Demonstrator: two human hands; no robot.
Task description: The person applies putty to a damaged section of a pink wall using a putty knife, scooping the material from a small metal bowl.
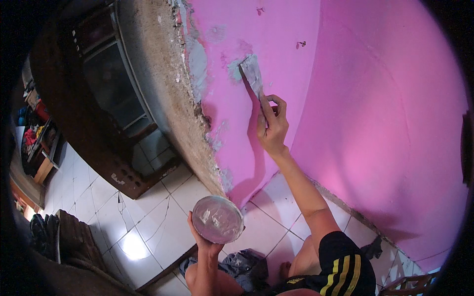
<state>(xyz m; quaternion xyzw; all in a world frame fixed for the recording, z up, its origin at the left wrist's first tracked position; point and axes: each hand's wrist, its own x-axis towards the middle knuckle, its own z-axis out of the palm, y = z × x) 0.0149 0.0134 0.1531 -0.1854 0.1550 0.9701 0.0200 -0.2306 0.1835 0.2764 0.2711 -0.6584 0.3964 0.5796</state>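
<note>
My right hand grips the handle of a putty knife, whose flat metal blade is pressed against the pink wall over a grey patch of filler. Lower down, my left hand holds up a round bowl smeared with pale grey putty, cupped from below. The bowl hovers over the white tiled floor, apart from the wall.
The wall's left edge is bare, crumbling plaster with grey filler streaks. A dark wooden door frame stands to the left. Crumpled cloth lies on the floor by my knees. Cluttered shelves sit at far left.
</note>
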